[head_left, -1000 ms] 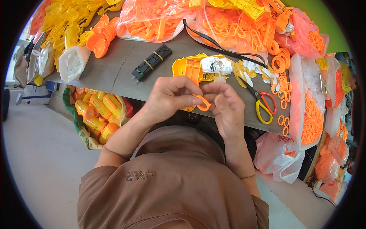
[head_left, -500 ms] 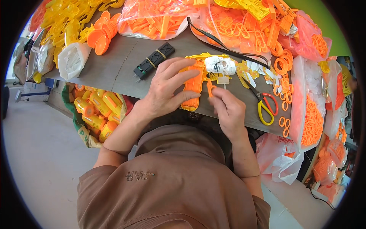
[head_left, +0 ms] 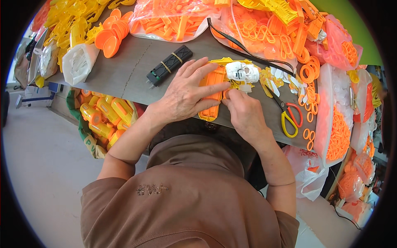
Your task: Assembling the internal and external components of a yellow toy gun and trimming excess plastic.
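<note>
On the grey worktable lies a yellow toy shell (head_left: 225, 60) with an orange insert (head_left: 210, 110) and a white mechanism (head_left: 244, 72) in it. My left hand (head_left: 186, 94) rests over the orange insert, fingers stretched and apart, hiding part of it. Pinched in my right hand (head_left: 246, 112) is a small orange looped piece (head_left: 226, 94), mostly hidden by the fingers. It sits against the insert's right edge, just below the white mechanism. The left fingertips reach close to the right hand's pinch.
Right of the shell lie scissors (head_left: 289, 120) with red and yellow handles, small white and yellow pieces, and orange rings (head_left: 308, 134). A black case (head_left: 169, 66) with a band lies to the left. Bags of orange parts (head_left: 169, 20) line the back; a black strap (head_left: 235, 41) crosses there.
My right hand has brought the small orange piece from just right of the shell onto its edge. My left fingers have moved slightly right and down, toward the right hand.
</note>
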Tool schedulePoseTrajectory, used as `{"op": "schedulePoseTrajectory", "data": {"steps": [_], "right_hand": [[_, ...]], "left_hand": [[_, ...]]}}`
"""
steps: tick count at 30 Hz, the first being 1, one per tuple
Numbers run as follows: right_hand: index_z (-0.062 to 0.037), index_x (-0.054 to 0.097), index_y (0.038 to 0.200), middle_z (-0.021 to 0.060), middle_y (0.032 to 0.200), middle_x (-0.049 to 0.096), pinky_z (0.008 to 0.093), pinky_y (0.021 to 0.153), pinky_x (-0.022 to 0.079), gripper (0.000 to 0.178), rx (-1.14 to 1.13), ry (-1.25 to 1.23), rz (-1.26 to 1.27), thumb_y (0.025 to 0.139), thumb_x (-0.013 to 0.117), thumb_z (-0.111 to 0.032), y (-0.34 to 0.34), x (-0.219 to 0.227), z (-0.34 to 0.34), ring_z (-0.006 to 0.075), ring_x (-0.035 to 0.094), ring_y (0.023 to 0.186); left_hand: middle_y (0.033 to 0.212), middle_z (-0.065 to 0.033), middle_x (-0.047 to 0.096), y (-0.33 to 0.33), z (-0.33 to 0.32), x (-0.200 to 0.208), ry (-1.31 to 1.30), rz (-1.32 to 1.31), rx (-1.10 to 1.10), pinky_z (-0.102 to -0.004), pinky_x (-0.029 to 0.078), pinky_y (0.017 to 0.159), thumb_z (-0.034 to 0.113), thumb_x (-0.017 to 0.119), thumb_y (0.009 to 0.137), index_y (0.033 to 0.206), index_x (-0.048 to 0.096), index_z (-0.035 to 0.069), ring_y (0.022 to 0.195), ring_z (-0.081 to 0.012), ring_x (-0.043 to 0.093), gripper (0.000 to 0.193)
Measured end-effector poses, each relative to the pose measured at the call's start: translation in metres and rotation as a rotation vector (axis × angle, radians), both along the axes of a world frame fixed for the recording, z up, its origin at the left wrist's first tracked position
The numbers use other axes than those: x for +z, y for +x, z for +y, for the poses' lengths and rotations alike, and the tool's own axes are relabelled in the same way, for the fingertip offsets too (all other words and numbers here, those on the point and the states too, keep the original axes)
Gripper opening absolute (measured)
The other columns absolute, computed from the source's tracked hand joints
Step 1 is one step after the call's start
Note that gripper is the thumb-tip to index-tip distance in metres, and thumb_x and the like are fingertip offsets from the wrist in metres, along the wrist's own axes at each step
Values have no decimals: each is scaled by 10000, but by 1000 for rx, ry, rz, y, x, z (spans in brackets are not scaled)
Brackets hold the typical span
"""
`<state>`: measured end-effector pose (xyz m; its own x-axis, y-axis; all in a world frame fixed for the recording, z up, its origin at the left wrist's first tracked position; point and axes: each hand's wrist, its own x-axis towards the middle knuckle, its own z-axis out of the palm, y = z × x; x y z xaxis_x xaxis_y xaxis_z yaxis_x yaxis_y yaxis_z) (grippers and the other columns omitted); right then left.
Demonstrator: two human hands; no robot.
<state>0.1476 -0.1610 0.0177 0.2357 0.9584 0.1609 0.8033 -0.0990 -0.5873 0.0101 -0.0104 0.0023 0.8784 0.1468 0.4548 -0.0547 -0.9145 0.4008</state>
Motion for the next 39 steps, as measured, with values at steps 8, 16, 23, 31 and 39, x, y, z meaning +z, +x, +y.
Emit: {"op": "schedulePoseTrajectory", "data": {"steps": [8,16,23,31,39], "right_hand": [[1,489,836,170,738,574,432,568,471,132,109,-110,-126,834,604,-64,10,4,6,372,587,672],[4,482,837,175,740,581,432,570,480,130,96,-200,-235,843,588,-70,2,6,5,355,604,674],[-7,531,1052,158,830,575,412,591,489,269,-32,-55,-91,810,634,-64,-12,20,-19,343,604,714],[-111,552,1189,176,1174,443,401,773,484,623,-37,7,-204,643,806,-270,-38,2,-15,333,530,969],[-105,558,1188,209,1188,435,380,736,478,621,-1,53,-296,644,801,-282,-36,-15,-15,312,532,892]], "left_hand": [[1282,-162,442,1,-5,-2,59,15,32,-505,332,1018,284,666,795,1136,646,210,1229,-392,390,350],[1282,-173,436,1,-5,-4,61,8,28,-515,325,1022,289,678,787,1142,640,193,1230,-398,385,370],[1265,-183,447,-34,27,24,73,-64,476,-451,374,941,249,739,738,1189,546,13,1156,-368,433,545],[1136,-158,514,-48,42,8,-33,240,575,-418,388,913,133,714,758,1093,501,-2,1064,-322,491,419],[929,-131,633,-18,34,38,-1523,-452,139,-353,502,794,10,650,806,1073,478,-46,861,-239,637,322]]}}
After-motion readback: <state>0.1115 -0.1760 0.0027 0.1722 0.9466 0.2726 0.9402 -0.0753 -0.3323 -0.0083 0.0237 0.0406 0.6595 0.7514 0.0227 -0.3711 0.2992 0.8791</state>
